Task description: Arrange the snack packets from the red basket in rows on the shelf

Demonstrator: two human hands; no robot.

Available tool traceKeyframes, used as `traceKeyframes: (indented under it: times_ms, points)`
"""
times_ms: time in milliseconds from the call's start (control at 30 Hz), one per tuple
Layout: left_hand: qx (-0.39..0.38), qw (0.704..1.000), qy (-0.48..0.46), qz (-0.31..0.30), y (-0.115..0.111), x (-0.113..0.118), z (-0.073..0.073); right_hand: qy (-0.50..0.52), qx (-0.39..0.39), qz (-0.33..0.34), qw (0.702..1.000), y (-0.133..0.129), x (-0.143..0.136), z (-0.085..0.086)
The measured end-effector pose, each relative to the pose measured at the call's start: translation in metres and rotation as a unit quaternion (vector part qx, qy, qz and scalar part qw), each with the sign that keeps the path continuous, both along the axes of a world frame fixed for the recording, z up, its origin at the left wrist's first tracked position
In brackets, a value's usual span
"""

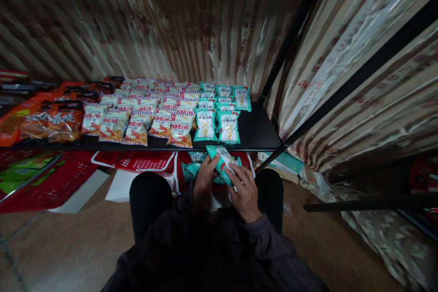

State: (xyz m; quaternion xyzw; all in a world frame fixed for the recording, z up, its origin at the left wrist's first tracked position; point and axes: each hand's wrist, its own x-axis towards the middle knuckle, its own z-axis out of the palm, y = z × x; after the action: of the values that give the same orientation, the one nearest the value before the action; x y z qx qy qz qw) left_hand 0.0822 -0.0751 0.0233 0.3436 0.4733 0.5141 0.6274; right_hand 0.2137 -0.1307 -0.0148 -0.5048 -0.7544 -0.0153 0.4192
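Observation:
Between my two hands is a teal-and-white snack bag (pixel 222 160), held tilted just in front of the shelf edge. My left hand (pixel 204 179) grips its left side, the thumb on top. On its right side, my right hand (pixel 245 191) has its fingers bent over the bag. Below them a red basket with a white rim (pixel 176 174) holds more teal bags (pixel 193 169), partly hidden by my hands. Rows of similar teal bags (pixel 228 127) stand on the black shelf (pixel 255 130), beside several white-and-orange bags (pixel 181 128).
Orange snack bags (pixel 65 121) fill the shelf's left part. Under it are another red basket (pixel 68 187) with green packets and some cardboard (pixel 287 164). Black metal posts (pixel 294 32) rise at the right, before striped curtains (pixel 205 18).

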Motion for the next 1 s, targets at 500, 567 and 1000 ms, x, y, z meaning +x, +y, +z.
traceKeyframes:
  times_ms: [500,567,1000]
  points:
    - [-0.036,0.997,-0.061,0.005,0.009,-0.002,-0.01,-0.048,-0.024,0.064,0.996,-0.015,-0.013,-0.013]
    - [-0.045,0.996,-0.077,-0.007,0.009,-0.005,-0.013,-0.017,-0.026,0.107,0.994,-0.014,-0.008,-0.011]
    - [-0.082,0.981,-0.12,-0.129,0.0,-0.008,-0.014,0.593,-0.372,0.039,0.713,0.058,0.014,0.015]
